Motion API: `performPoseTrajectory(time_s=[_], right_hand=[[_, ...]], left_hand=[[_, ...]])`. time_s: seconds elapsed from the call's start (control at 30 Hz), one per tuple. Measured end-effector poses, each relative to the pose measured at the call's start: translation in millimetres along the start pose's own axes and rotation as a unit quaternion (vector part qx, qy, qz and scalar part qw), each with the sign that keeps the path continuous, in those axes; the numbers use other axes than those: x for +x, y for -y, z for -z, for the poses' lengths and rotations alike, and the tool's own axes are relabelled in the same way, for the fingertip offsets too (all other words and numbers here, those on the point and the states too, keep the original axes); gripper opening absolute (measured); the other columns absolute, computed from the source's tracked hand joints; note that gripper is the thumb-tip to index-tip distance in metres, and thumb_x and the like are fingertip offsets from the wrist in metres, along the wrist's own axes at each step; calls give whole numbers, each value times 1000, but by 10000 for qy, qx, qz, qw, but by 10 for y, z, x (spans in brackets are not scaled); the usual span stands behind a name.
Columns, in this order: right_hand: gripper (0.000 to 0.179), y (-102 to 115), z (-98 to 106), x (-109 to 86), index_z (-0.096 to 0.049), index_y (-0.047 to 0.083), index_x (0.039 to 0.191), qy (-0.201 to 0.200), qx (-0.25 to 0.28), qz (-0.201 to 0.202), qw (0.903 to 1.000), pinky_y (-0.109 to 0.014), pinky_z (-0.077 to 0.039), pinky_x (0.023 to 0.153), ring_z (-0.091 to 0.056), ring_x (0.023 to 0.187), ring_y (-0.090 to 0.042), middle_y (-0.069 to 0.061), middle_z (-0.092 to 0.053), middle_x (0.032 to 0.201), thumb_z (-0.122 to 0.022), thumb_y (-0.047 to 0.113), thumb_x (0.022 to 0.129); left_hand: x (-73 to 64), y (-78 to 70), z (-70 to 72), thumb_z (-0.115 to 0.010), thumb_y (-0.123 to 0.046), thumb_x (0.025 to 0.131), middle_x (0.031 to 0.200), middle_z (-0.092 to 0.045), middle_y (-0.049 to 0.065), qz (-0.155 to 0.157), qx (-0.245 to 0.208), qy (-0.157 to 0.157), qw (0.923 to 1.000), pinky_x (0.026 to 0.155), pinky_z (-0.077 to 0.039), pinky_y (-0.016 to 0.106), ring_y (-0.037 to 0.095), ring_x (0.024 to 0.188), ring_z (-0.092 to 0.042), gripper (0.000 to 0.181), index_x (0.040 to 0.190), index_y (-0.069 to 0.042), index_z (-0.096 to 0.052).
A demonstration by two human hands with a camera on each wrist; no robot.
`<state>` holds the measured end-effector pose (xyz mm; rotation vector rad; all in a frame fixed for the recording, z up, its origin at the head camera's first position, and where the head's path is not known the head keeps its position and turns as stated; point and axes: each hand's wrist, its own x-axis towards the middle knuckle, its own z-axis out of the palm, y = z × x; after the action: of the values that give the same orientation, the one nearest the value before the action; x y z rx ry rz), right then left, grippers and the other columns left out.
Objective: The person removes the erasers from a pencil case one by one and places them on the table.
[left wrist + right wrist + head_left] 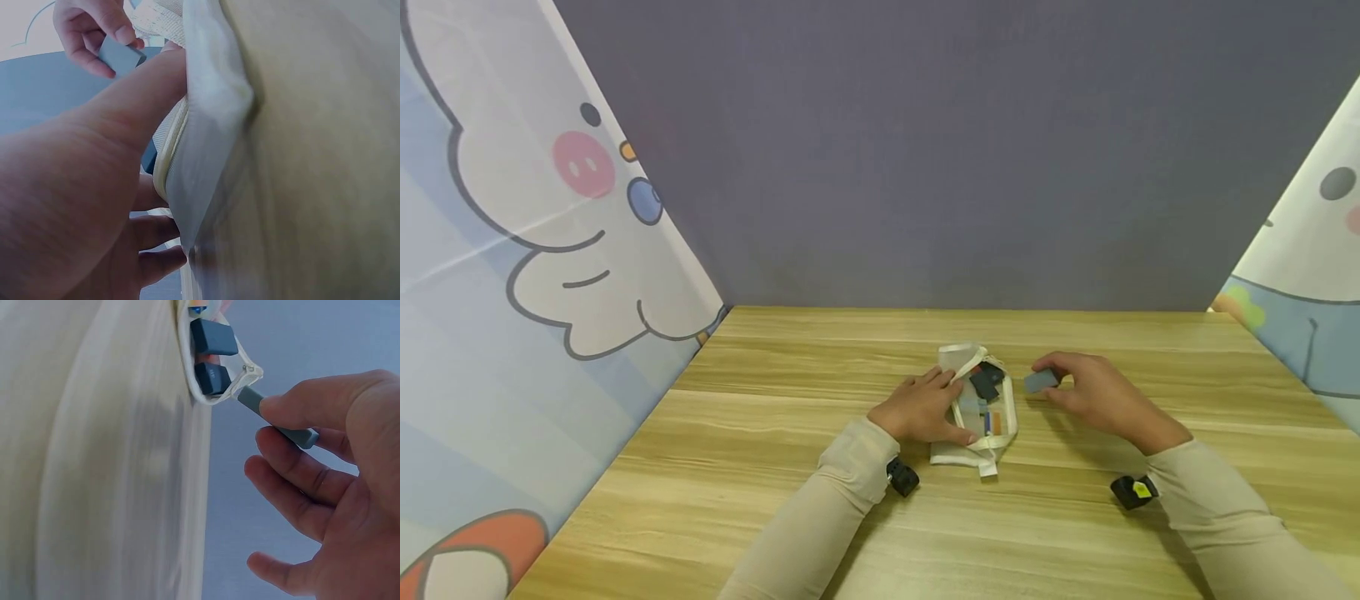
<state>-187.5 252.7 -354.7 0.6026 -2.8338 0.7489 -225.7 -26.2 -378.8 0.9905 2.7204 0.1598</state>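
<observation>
Pouch (1011,407), pale with a cream rim, lies on the wood-grain surface (737,425), mouth gaping. Writing: small pale marks on one dark block (213,381) inside the pouch, too small to read surely; a second dark block (214,339) sits beside it. White tag (988,469) at the pouch's near end; face too small to make out. Toward that end, inside, an orange piece (997,422) and a blue piece (987,423); the dark blocks are at the far end. Left hand (922,408) lies over the pouch's left side, fingers spread and nearly straight, thumb across the rim at the near end, pressing rather than gripping. Right hand (1093,392) just right of the pouch: thumb and forefingers nearly closed, pinching a grey block (1041,381), the other fingers loosely apart. Grey block held above the surface, outside the pouch, a gap between it and the rim. Edges: beyond the pouch the surface ends at a dark grey panel (955,150); printed cloth (550,217) slants along the side well left of the pouch. Room: wood shows on all sides of the pouch, the widest stretch to its left.
</observation>
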Motion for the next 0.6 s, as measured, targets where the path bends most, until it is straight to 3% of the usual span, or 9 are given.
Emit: performPoseTrajectory(time_s=[0.23,0.6], right_hand=[[34,-57,38,-31,-67,1,122,81,20,-117,9999,-45,-50,76,-65,94,-26,-7,-70,102,-74,8,90],[34,-183,141,-47,-66,-1,123,51,91,-298,9995,-32,-44,63,-63,86,-22,-13,-70,101,-73,6,91]], left_hand=[[-9,4,0,-60,-68,90,166,-18,4,15,-89,-19,10000,119,-18,52,24,153,-11,92,161,-18,-27],[-17,10,21,-59,-67,91,166,-17,5,4,-118,22,9999,119,-17,52,25,153,-10,92,161,-17,-27]])
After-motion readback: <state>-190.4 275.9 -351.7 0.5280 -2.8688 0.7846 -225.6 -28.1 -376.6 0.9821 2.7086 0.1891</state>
